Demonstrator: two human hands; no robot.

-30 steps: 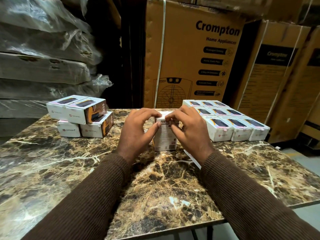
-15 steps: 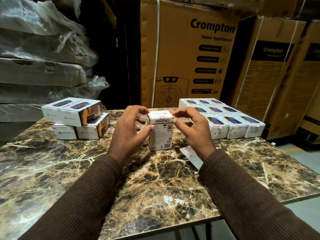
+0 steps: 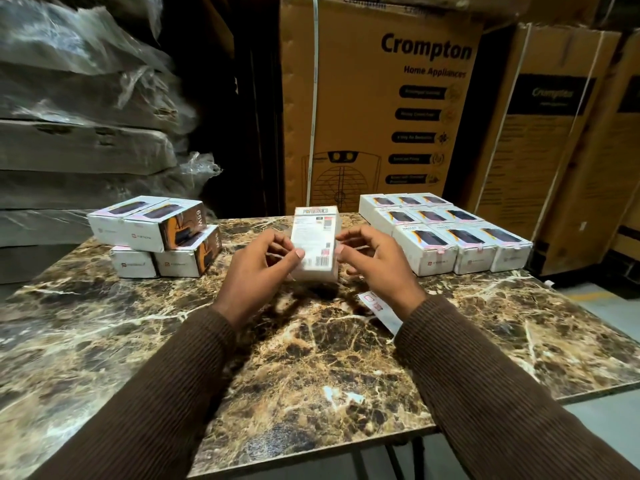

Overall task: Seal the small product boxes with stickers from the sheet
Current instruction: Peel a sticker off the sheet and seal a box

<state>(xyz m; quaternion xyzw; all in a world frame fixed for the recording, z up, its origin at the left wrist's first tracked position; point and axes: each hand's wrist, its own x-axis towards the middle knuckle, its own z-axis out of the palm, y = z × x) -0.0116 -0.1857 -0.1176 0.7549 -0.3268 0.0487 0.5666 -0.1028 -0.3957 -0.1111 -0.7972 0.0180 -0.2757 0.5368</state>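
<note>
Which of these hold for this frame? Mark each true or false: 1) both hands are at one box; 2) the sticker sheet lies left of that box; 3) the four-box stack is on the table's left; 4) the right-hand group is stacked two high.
1) True: the left hand and right hand hold the white box between them.
2) False: the sticker sheet lies by the right wrist.
3) True: the stack of four boxes sits on the left of the table.
4) False: the group of nine boxes lies in one layer.
</note>
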